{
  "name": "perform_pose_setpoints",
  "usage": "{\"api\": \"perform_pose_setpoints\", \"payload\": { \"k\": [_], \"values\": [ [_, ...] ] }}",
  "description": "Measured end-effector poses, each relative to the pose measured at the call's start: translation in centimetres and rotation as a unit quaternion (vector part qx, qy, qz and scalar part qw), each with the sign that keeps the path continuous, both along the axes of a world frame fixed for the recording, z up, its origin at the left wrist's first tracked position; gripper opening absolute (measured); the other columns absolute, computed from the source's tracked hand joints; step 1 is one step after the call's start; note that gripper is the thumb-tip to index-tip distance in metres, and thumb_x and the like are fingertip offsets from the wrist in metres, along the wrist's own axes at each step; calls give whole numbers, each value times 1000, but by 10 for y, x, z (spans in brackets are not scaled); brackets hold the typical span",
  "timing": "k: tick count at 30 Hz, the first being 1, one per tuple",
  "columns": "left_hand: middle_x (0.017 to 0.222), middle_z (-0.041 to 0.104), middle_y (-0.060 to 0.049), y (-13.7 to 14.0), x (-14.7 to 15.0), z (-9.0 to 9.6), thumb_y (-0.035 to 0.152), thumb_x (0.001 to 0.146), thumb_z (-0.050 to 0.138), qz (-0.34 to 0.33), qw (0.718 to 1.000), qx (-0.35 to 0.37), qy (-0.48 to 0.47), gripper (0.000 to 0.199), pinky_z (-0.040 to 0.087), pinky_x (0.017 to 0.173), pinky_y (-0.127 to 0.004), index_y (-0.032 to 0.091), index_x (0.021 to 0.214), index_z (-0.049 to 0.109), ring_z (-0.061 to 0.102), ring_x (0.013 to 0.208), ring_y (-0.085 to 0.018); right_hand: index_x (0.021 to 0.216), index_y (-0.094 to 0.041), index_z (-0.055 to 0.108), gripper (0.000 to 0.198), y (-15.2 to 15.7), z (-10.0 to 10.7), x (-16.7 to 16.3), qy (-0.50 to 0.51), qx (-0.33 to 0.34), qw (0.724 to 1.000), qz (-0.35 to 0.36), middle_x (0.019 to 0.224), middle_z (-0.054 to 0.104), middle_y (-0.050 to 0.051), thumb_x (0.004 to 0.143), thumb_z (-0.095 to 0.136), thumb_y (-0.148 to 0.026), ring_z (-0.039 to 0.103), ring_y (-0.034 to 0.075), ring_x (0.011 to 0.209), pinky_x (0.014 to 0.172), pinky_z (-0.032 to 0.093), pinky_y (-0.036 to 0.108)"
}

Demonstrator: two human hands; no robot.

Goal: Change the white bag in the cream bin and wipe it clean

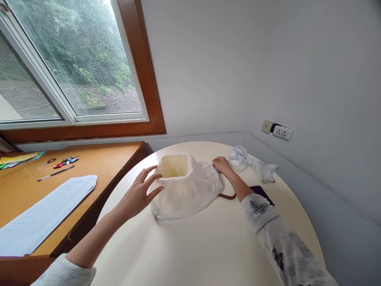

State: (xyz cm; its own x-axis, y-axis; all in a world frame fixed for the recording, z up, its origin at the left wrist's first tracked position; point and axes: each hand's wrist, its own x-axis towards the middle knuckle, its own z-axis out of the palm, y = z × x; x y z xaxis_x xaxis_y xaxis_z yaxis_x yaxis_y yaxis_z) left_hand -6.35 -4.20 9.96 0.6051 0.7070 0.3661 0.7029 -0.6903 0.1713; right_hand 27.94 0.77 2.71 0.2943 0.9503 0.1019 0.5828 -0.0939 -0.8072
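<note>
A small bin with a pale yellow inside [174, 171] stands on the round table, a thin white plastic bag [205, 184] lining it and folded down over its rim. The bag drapes loosely around the outside and spreads out to the right. My left hand [145, 184] is at the bin's left side, fingers spread, fingertips against the covered rim. My right hand [222, 165] is closed at the bag's right edge, seemingly pinching the plastic; its fingertips are partly hidden. Below it, a brown curved strip [228, 196] pokes out from under the bag.
Crumpled white plastic bags [239, 157] lie at the table's back right. A dark purple cloth [262, 193] is partly behind my right forearm. The wooden desk [110, 159] at left bears papers [53, 214], a pen [56, 173] and keys [67, 161]. A wall socket [282, 132] is at right.
</note>
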Motion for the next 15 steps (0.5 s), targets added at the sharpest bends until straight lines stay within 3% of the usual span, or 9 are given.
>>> {"api": "perform_pose_setpoints", "payload": {
  "k": [4,8,11,13,15],
  "values": [
    [144,24,-5,-2,2,-5,42,87,44,21,998,-46,-49,40,47,87,-46,33,126,39,38,123,-30,87,-15,60,21,-29,17,16,-54,-24,998,-1,93,65,9,80,40,-19,59,15,76,66,41,26],
    [142,27,-7,1,4,-12,40,84,51,26,985,-44,-166,48,37,99,-49,31,128,35,30,130,-28,76,-19,63,17,-86,32,26,-96,-84,988,86,76,65,4,75,47,-22,56,15,65,59,40,26],
    [134,38,-8,8,7,-14,36,84,50,20,962,-29,-272,37,33,104,-46,28,120,44,34,128,-25,81,-23,65,16,-126,29,20,-146,-111,964,192,88,65,3,73,55,-30,57,19,81,69,41,28],
    [125,46,-8,14,9,-11,35,84,50,20,941,-15,-337,26,35,102,-44,25,109,53,42,121,-23,87,-23,64,19,-143,22,11,-206,-118,947,217,96,63,3,71,58,-31,53,23,93,77,40,31],
    [114,51,-7,21,13,-5,34,81,54,27,919,-7,-394,18,40,98,-41,22,94,59,49,113,-22,85,-22,63,16,-149,14,2,-252,-112,939,207,96,61,4,73,55,-28,53,22,92,82,38,34]
  ]
}}
